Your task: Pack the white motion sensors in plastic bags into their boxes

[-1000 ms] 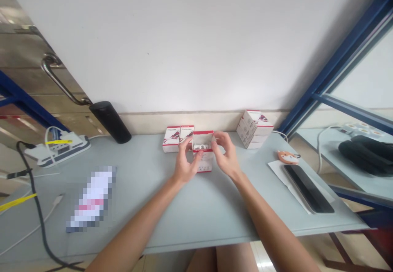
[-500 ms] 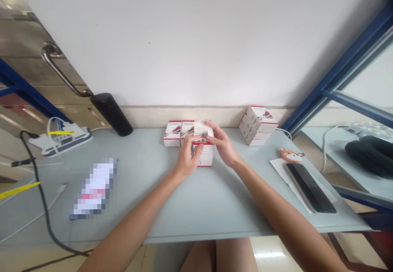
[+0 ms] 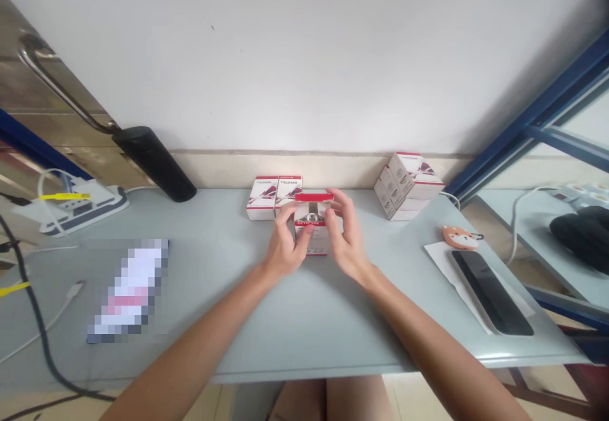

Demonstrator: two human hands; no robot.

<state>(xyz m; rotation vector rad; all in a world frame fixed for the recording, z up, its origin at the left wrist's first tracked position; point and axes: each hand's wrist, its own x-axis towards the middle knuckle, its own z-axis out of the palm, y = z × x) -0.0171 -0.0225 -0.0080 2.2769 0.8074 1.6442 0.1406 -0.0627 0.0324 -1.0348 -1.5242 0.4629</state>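
Note:
A small white-and-red carton (image 3: 311, 227) stands upright on the pale grey table (image 3: 295, 319), its red top flap raised and something grey showing inside the opening. My left hand (image 3: 284, 246) grips its left side with thumb across the front. My right hand (image 3: 345, 237) closes on its right side, fingers curled by the flap. Right behind it lie two matching cartons (image 3: 273, 196) against the wall.
A stack of the same cartons (image 3: 406, 185) stands at the back right. A dark phone (image 3: 492, 291) on white paper and an orange fox-shaped charm (image 3: 459, 237) lie to the right. A black cylinder (image 3: 152, 161), a power strip (image 3: 71, 205) and cables occupy the left.
The carton's top flap, pressed down half a second ago, is raised again with the opening showing. Both hands stay on the carton. The camera has tilted a little.

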